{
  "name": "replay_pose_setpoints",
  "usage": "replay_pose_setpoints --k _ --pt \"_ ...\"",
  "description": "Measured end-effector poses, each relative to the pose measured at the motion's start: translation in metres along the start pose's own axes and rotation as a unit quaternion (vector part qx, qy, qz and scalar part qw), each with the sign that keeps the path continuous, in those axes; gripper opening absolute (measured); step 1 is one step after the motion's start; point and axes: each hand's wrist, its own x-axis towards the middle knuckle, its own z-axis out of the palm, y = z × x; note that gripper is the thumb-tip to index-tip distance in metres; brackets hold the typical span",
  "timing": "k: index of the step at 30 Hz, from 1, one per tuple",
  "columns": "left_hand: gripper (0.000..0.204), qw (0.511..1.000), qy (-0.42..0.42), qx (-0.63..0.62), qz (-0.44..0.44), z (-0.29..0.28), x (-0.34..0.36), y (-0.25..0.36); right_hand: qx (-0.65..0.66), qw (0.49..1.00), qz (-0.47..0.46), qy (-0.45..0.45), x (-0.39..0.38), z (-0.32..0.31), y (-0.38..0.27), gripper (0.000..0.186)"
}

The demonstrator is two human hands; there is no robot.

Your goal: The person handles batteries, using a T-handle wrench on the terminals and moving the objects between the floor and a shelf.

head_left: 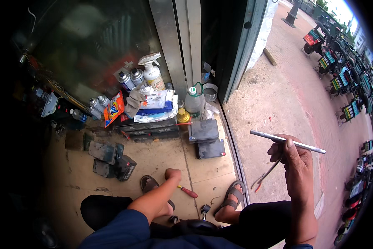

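My right hand (pixel 296 164) is raised on the right, its thumb and fingers closed round a slim silver metal rod (pixel 311 147) that lies nearly level. Below those fingers shows a thin dark tool (pixel 266 175) with orange at its lower end; I cannot tell whether the hand touches it. Low over the tiled floor, my left hand (pixel 173 173) is curled closed between my sandalled feet, and whatever it may hold is hidden. Just beside it a screwdriver (pixel 188 191) with a red handle lies on the tiles.
Black batteries (pixel 205 131) are stacked ahead, with several more (pixel 125 167) at left. Behind them, a low black stack (pixel 153 132) carries packets, cloths and a spray bottle (pixel 154 76). A metal door track (pixel 232 145) separates tiles from pavement, where scooters (pixel 340 81) are parked.
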Motion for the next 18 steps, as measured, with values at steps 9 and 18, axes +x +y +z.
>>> replay_pose_setpoints --k 9,18 --pt "0.070 0.821 -0.222 0.014 0.525 0.050 -0.235 0.174 0.032 0.998 -0.042 0.023 -0.034 -0.023 0.000 0.043" --pt "0.065 0.783 -0.123 0.359 0.492 -0.005 -0.163 0.077 0.002 0.995 -0.066 0.078 -0.046 -0.061 0.010 0.043"
